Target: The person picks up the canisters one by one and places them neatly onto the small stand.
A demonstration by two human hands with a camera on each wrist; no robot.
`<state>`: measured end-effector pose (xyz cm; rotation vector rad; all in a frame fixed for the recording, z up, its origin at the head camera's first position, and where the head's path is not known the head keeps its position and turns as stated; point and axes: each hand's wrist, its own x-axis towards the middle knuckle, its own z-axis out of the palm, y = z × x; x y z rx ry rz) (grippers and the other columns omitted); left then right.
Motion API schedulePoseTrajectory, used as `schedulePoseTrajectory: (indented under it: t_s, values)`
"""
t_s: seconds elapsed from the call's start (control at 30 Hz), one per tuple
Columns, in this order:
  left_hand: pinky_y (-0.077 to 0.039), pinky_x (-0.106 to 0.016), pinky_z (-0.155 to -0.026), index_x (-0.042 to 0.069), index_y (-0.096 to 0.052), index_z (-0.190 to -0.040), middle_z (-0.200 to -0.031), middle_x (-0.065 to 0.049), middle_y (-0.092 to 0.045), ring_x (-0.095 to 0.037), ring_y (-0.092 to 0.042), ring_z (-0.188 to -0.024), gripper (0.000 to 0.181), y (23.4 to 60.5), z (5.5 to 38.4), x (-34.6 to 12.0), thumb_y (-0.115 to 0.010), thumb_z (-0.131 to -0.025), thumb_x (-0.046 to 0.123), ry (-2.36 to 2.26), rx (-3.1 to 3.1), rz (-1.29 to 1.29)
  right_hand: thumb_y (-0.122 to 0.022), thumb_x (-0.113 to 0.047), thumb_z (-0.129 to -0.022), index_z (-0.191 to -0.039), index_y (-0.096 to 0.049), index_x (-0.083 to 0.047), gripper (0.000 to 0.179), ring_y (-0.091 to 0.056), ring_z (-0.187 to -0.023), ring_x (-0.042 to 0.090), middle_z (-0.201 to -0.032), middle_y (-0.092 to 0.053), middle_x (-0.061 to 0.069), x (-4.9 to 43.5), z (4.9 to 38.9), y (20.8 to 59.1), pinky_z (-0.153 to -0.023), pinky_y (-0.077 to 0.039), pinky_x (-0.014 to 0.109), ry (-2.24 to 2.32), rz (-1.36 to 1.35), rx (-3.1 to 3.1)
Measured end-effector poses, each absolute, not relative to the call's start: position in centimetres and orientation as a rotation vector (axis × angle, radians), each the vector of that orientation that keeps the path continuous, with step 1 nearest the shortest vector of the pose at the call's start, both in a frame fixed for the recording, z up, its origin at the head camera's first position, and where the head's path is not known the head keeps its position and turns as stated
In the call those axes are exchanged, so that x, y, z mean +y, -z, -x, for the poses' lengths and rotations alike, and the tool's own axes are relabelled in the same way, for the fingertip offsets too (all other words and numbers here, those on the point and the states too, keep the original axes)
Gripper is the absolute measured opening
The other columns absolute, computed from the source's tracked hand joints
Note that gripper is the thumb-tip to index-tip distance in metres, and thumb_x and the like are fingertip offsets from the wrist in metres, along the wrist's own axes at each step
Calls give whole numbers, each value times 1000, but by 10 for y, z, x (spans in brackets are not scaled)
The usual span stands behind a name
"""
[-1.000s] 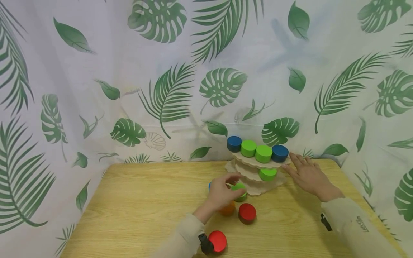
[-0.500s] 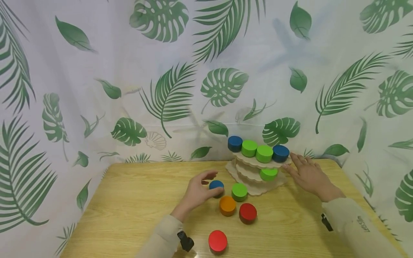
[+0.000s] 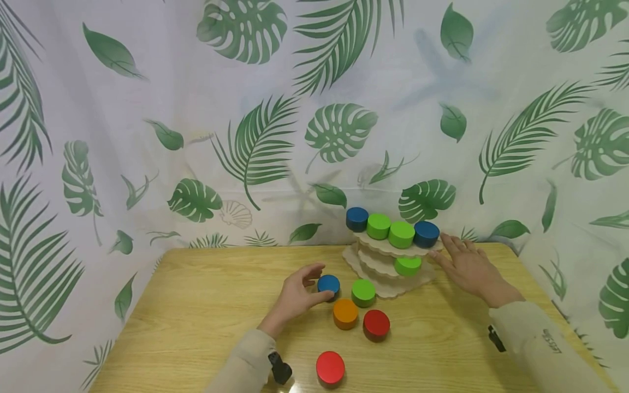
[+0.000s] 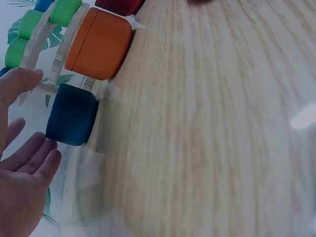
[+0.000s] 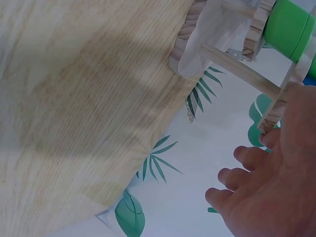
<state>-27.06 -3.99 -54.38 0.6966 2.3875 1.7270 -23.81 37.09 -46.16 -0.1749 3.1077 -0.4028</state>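
Observation:
My left hand (image 3: 295,295) is spread beside a blue round block (image 3: 328,286) on the table, thumb in front of it and fingers behind. In the left wrist view, the fingertips are right at the edge of the blue block (image 4: 73,114). At the far right, my right hand (image 3: 473,272) holds the end of the top shelf of a tiered wooden stand (image 3: 383,246) between thumb and index finger. Two blue and two green blocks (image 3: 402,234) line the top shelf. One green block (image 3: 408,266) sits on the shelf below.
Loose on the table (image 3: 206,327) are a green block (image 3: 363,293), an orange block (image 3: 345,314), a dark red block (image 3: 377,325) and a brighter red block (image 3: 331,368). A leaf-print cloth (image 3: 275,82) hangs close behind the stand.
My left hand has moved left, from over the green and orange blocks to beside the blue block, uncovering them. My right hand has stayed at the stand.

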Motion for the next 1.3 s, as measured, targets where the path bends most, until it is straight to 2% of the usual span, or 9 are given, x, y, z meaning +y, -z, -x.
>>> schedulePoseTrajectory:
  t_s: [0.2, 0.43, 0.77, 1.3]
  values:
    - [-51, -51, -113, -2, -55, -149, -148, -24, -60, -40, -60, -134, 69, 549, 271, -39, -86, -90, 16, -1719, 2376, -678, -29, -54, -114, -163, -23, 9, 80, -22, -144, 72, -160, -28, 44, 372, 238, 461, -113, -24, 82, 395, 182, 3107]
    - [-51, -53, -112, -3, -55, -148, -146, -26, -61, -41, -62, -131, 69, 555, 272, -38, -86, -89, 15, -1729, 2370, -656, -29, -54, -114, -163, -22, 9, 81, -20, -145, 72, -161, -26, 45, 372, 239, 461, -113, -23, 83, 395, 177, 3098]
    - [-52, -51, -111, -6, -55, -147, -144, -24, -62, -40, -64, -129, 70, 557, 272, -38, -86, -89, 16, -1715, 2377, -598, -29, -54, -114, -163, -21, 9, 81, -20, -145, 72, -161, -26, 45, 371, 238, 460, -113, -22, 83, 407, 175, 3087]
    - [-53, -49, -111, -2, -59, -143, -141, -20, -65, -36, -65, -127, 65, 561, 274, -38, -87, -88, 17, -1675, 2403, -574, -30, -54, -114, -163, -21, 9, 81, -21, -144, 72, -161, -27, 44, 370, 238, 460, -113, -23, 83, 418, 179, 3094]
